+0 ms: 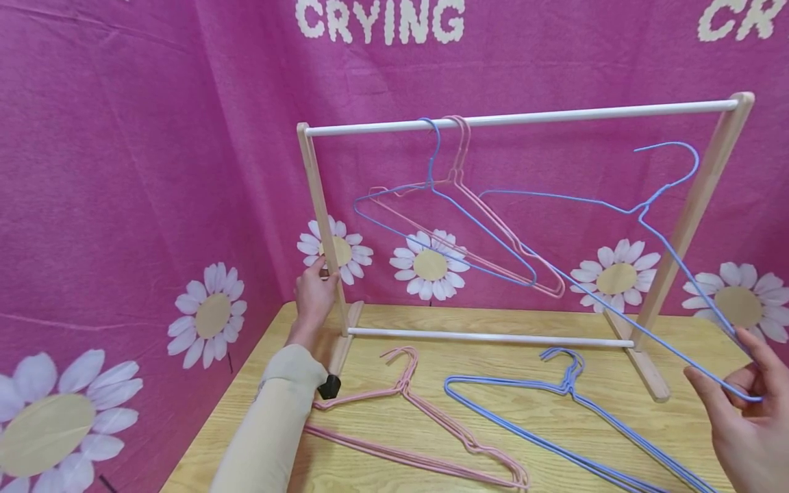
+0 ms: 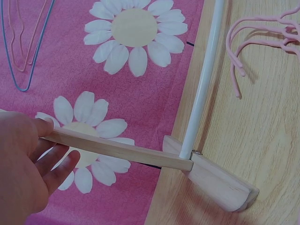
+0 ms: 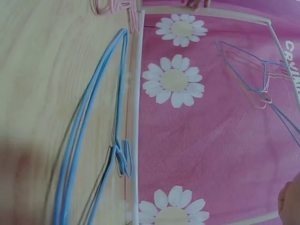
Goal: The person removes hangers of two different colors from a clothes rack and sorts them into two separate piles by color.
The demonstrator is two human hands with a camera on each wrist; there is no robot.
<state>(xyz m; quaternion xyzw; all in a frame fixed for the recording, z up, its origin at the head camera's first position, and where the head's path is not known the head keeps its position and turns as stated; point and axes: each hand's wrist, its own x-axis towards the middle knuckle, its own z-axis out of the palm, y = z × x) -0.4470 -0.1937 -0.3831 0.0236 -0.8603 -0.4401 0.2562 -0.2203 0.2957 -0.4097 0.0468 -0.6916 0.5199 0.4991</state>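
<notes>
Left hand (image 1: pixel 313 296) grips the rack's left post (image 1: pixel 322 226); right hand (image 1: pixel 748 411) pinches a blue hanger (image 1: pixel 653 226), hook seemingly just below the rail (image 1: pixel 518 118), right end free.

– What's the surface?

– A light wooden table (image 1: pixel 394 356), set against pink cloth printed with daisies

– What lies on it?

– A small wooden rack (image 1: pixel 647 373) stands on its two feet near the back edge, a white rod joining them low down. In front lie a bunch of pink wire hangers (image 1: pixel 419 424) on the left and a bunch of blue wire hangers (image 1: pixel 573 424) just beside them on the right
</notes>
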